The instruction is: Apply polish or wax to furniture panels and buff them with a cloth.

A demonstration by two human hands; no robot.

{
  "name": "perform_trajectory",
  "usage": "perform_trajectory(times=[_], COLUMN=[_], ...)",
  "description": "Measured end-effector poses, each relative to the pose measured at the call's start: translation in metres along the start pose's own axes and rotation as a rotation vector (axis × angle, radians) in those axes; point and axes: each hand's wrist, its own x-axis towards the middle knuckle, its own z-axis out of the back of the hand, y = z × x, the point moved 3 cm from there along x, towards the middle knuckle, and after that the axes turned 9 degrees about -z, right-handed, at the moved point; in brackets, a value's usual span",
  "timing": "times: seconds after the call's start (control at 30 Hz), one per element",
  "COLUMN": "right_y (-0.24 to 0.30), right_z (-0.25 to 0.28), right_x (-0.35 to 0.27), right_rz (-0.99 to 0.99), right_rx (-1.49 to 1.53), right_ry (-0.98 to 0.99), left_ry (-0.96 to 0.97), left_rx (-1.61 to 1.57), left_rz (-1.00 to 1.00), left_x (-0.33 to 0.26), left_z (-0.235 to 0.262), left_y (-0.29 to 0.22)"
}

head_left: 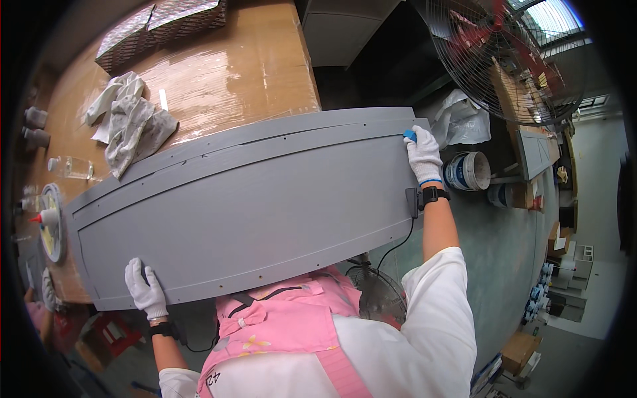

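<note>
A long grey panel door (245,205) with a raised frame lies across the table in front of me. My left hand (145,289), in a white knit glove, rests on its near left corner with the fingers stretched out. At the far right end, my gloved right hand (423,156) pinches a small blue piece (410,135) against the frame's edge. The glove covers most of that piece, so its exact kind is unclear. Several small dark holes show along the panel's frame.
Stained white rags (133,123) lie beyond the panel, near a clear bottle (71,168) and a round lid (52,222) bearing a red-tipped squeeze bottle. A patterned box (159,30) sits at the back. To the right are a caged fan (504,60) and a paint bucket (468,171). Another person's gloved hand (50,292) appears far left.
</note>
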Motion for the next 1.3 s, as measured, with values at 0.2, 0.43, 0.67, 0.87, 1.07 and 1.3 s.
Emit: perform_trajectory(times=[0.2,0.43,0.67,0.87,1.07,1.3], right_y=[0.043,0.168,0.335,0.436,0.524,0.632], right_z=[-0.009,-0.011,0.01,0.026,0.016,0.005], right_x=[-0.014,-0.044,-0.085,-0.126,-0.176,-0.212], right_rz=[0.039,0.197,-0.168,-0.14,-0.271,-0.256], right_rx=[0.077,0.384,1.133,1.46,1.488,1.406], right_ry=[0.038,0.134,0.981,1.436,1.814,1.804], left_ry=[-0.004,-0.037,-0.106,-0.13,-0.137,-0.101], left_rx=[-0.032,-0.013,-0.051,-0.338,-0.611,-0.966], left_rz=[0.005,-0.002,-0.041,-0.081,-0.066,0.078], left_x=[0.004,0.0,0.001,0.016,0.03,0.056], left_z=[0.003,0.005,0.018,0.065,0.089,0.071], left_y=[-0.007,-0.005,-0.013,-0.045,-0.028,0.045])
